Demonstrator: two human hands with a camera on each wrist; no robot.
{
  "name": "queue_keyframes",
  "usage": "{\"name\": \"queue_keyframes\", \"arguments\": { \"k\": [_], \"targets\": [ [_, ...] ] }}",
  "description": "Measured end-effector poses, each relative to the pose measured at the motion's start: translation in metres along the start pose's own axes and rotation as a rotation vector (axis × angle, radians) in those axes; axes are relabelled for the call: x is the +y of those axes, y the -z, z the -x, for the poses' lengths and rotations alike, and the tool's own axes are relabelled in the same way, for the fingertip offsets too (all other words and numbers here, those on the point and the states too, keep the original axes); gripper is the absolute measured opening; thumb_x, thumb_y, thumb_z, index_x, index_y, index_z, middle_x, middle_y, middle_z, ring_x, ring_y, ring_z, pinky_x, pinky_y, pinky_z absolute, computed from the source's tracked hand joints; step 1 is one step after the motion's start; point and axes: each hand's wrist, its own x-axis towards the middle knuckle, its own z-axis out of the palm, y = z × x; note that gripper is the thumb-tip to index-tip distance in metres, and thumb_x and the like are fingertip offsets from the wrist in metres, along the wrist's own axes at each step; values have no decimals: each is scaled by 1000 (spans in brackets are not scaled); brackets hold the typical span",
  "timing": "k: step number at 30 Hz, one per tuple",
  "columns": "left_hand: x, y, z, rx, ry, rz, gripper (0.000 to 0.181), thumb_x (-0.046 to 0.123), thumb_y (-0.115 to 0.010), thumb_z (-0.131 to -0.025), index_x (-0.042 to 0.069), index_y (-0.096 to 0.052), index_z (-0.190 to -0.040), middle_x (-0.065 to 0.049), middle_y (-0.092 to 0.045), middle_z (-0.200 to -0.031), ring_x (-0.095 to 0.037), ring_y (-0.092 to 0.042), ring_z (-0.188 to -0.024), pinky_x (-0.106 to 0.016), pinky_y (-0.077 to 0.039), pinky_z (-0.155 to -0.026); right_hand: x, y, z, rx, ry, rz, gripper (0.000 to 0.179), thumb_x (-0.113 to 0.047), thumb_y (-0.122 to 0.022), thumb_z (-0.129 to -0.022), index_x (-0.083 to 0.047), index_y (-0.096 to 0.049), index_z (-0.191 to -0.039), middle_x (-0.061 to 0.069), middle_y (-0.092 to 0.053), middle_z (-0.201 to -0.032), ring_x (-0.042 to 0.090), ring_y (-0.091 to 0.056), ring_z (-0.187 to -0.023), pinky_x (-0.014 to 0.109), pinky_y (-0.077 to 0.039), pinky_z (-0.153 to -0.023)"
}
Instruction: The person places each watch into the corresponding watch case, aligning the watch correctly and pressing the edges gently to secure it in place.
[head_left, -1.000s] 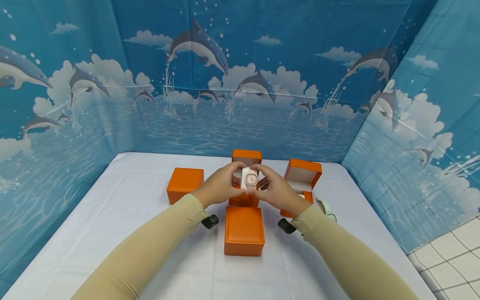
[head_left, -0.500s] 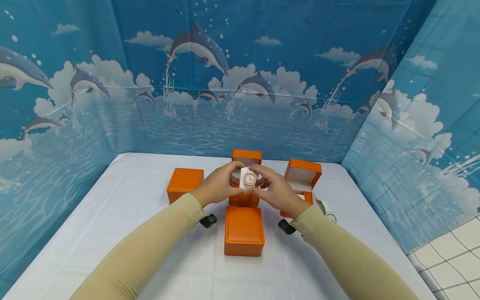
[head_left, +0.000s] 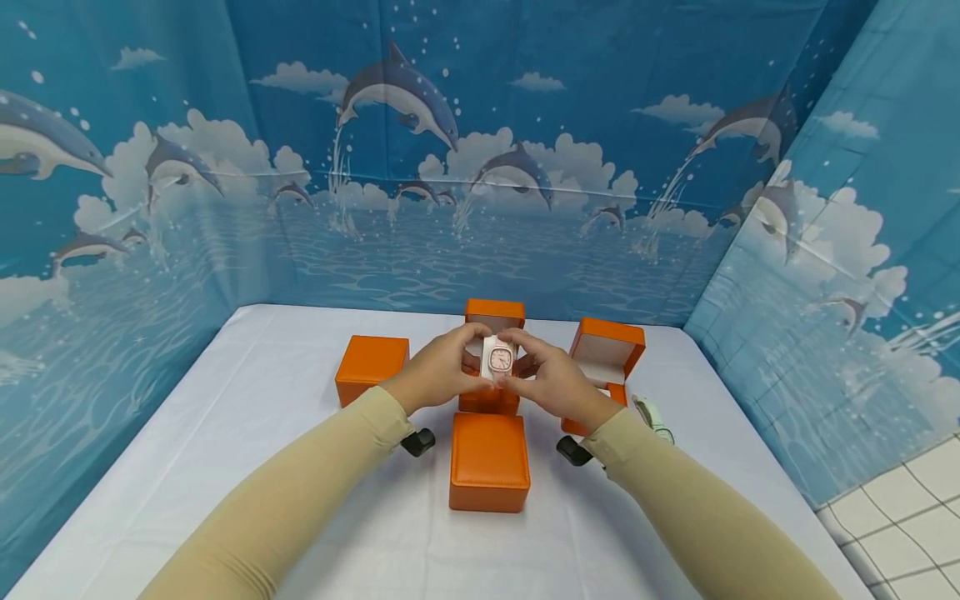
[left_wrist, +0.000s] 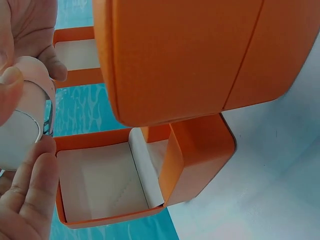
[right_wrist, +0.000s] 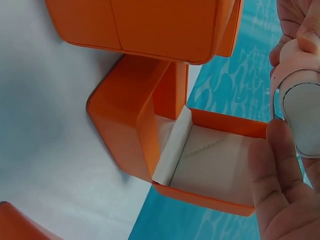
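Observation:
Both hands hold a watch point(head_left: 500, 359) with a pale pink strap, looped around a white cushion point(left_wrist: 22, 132). The left hand point(head_left: 442, 371) grips one side, thumb below and fingers above. From the other side, the right hand point(head_left: 553, 379) pinches the strap point(right_wrist: 295, 65) and cushion. The watch face is turned toward the head camera. Directly beneath and behind the hands stands an open orange box point(head_left: 488, 402), its lid raised at the back. A white lining point(right_wrist: 215, 160) shows inside that lid in the right wrist view.
A closed orange box point(head_left: 489, 462) stands nearest the person, another point(head_left: 371, 367) at left. At right is an open orange box point(head_left: 606, 342), partly behind the right forearm. Beside it lies a watch with a light green strap point(head_left: 651, 417). White cloth point(head_left: 300, 358) covers the table.
The watch has shifted and turned slightly left between the fingers over the first half second. Both hands stay nearly in place, and the boxes have not moved.

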Motion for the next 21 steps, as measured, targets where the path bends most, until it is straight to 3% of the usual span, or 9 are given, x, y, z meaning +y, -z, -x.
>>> {"name": "queue_keyframes", "arguments": {
  "k": [3,17,21],
  "targets": [
    [1,0,0,2,-1,3,71,21,-86,-90,12,-48,-150,-4,-64,-133,-13,-72,-107,-29,-63,-90,1,0,-1,-10,-11,-14,62,-23,-78,-97,-25,-50,-153,8,-66,-134,21,-72,-103,43,-61,-97],
    [0,-4,0,1,29,46,73,20,-86,-90,15,-46,-151,-3,-62,-138,-14,-72,-111,-30,-63,-91,0,0,-2,-46,-35,-138,60,-17,-78,-97,-22,-49,-149,11,-61,-133,25,-68,-103,46,-60,-96],
    [0,-4,1,3,30,51,71,20,-86,-90,16,-47,-149,-1,-63,-136,-13,-72,-112,-30,-63,-91,2,0,0,-42,-34,-142,64,-17,-78,-97,-20,-49,-154,14,-60,-141,27,-70,-108,47,-60,-99]
  ]
}}
